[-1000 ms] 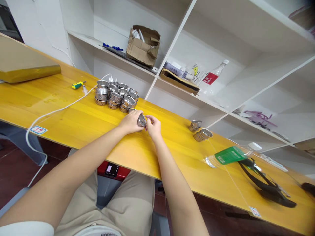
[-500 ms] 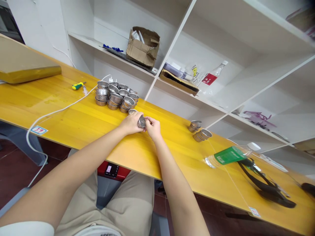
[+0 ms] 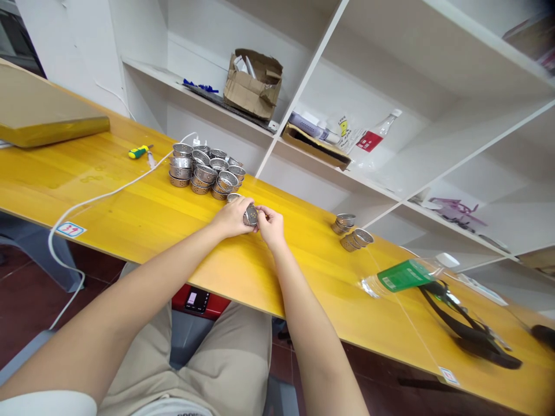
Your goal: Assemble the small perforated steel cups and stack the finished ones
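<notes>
My left hand [image 3: 234, 219] is closed around a small metal strainer basket [image 3: 250, 215], tilted so that its perforated face shows. My right hand [image 3: 271, 226] is beside it, thumb and fingers pinched together at the basket's right side; what lies between those fingertips is too small to make out. Just behind my left hand is another strainer basket [image 3: 234, 197], partly hidden. Beyond it stand several stacked strainer baskets [image 3: 203, 172] in a tight group. Two smaller stacks of baskets [image 3: 356, 238] are farther right on the table.
On the yellow table [image 3: 143, 214] lie a green-and-yellow screwdriver [image 3: 139, 152], a white cable [image 3: 99, 195], a green-labelled bottle [image 3: 405, 274] and a black strap-like object [image 3: 468, 329]. A flat cardboard box [image 3: 52, 110] is at the far left. White shelves [image 3: 342, 190] stand behind.
The hands and the strainer basket stay almost in place. The right fingers shift very slightly at the basket's side, and the view moves a little.
</notes>
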### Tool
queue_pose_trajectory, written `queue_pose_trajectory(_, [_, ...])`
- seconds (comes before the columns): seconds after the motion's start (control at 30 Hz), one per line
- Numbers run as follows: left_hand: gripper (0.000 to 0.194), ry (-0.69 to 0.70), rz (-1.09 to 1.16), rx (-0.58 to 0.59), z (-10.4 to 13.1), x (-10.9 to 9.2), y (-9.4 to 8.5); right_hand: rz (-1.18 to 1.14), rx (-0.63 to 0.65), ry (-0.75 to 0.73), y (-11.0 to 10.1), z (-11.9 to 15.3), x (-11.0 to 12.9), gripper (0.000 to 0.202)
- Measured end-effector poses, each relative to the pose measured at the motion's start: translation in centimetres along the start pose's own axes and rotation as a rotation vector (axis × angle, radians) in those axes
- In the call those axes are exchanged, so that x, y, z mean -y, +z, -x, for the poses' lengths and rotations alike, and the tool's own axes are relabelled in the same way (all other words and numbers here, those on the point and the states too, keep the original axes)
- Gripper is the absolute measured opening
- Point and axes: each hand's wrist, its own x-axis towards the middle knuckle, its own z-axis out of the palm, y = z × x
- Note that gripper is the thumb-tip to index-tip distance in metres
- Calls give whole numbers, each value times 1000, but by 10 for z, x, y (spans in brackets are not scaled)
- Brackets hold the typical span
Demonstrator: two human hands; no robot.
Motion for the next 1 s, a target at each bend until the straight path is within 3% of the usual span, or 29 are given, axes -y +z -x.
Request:
queue_pose_trajectory(0.47, [61, 14, -12, 6, 0, 2, 1, 25, 23, 14, 1, 0, -1, 32])
queue_pose_trajectory(0.8, [57, 65, -28, -48, 0, -2, -2, 310, -167, -32, 2, 1, -3, 30])
queue_pose_trajectory(1.0, [65, 64, -8, -54, 1, -3, -1, 245, -43, 13, -4, -3, -6, 27])
